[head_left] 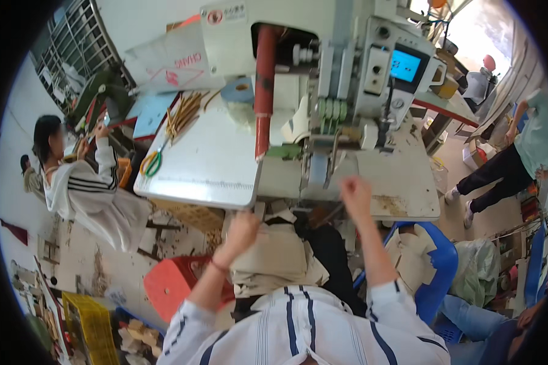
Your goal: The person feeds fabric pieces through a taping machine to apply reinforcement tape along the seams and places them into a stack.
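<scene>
Closest to the camera, on the person's lap, lies a stack of beige fabric pieces (274, 258), just below the edge of the white work table (207, 164). On this stack rests the left hand (242, 230), with the fingers curled into it; it seems to grasp the top piece, but the grip itself is hidden. Over the front edge of the table is the right hand (355, 193), raised and blurred, so I cannot tell if it is closed or loose. Just behind it, under the head of the white sewing machine (335, 67), hangs a light blue strip (318, 169). Farther left on the table lie scissors with yellow and green handles (151, 163) and a bundle of thin wooden sticks (182, 112). At the far left sits another person in a white striped jacket (82, 185)
</scene>
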The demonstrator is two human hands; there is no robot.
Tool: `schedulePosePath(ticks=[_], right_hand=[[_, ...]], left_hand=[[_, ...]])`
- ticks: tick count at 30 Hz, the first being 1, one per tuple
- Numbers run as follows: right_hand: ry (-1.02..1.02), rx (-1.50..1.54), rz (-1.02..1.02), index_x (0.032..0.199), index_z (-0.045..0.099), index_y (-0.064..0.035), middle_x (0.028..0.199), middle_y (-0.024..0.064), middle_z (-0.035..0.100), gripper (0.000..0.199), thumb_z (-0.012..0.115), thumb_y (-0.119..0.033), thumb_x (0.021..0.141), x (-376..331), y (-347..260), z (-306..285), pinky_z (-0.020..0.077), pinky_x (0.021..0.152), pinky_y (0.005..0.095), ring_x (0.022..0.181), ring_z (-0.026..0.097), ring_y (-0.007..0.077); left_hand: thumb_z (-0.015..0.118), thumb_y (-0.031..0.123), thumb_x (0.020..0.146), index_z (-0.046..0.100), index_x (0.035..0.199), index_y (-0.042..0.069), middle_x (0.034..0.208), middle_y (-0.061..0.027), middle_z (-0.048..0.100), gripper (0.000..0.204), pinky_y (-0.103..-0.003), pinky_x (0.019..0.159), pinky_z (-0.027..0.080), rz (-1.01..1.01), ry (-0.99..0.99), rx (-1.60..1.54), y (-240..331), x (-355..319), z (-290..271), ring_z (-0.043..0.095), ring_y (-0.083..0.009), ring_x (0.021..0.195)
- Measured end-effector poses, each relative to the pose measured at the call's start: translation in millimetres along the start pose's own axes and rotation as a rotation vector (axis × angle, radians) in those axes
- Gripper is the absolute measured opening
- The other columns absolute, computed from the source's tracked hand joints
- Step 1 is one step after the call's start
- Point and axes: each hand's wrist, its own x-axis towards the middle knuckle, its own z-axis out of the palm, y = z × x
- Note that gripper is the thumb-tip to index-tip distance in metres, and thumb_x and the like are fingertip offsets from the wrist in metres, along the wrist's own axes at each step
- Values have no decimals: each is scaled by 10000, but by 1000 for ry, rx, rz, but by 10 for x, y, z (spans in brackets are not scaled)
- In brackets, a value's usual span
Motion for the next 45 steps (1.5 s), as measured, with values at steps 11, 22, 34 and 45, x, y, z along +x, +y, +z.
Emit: schedulePosePath(ticks=[11, 22, 34, 45], right_hand=[[-482, -110, -567, 1051, 512, -30, 1089, 127, 531, 418, 648, -136, 671, -1226, -210, 762, 437, 819, 366, 1030, 497, 285], [-812, -225, -448, 1187, 404, -4, 1211, 176, 438, 553, 646, -140, 709, -1417, -93, 1014, 349, 948, 390, 1139, 417, 323], [-691, -110, -423, 1068, 466, -29, 1069, 144, 485, 496, 699, -137, 643, -1344, 42, 1159, 408, 831, 368, 1004, 455, 307], [-971, 314, -13, 886, 501, -2, 709, 98, 580, 317, 670, -49, 621, -1279, 89, 1259, 452, 602, 309, 666, 582, 213]], left_hand=[[587, 96, 654, 527, 837, 29, 864, -123, 505, 204, -414, 735, 387, 67, 140, -16, 483, -267, -45, 476, -297, 861], [554, 98, 686, 519, 919, 28, 916, -154, 513, 246, -415, 756, 403, -52, 51, -6, 329, -415, 106, 486, -320, 899], [643, 190, 637, 596, 655, 27, 909, -157, 512, 171, -433, 739, 418, -169, -130, -107, 126, -264, 172, 487, -332, 920], [696, 126, 610, 508, 865, 66, 931, -140, 472, 323, -423, 741, 404, -86, -114, -123, 138, -281, 149, 481, -333, 920]])
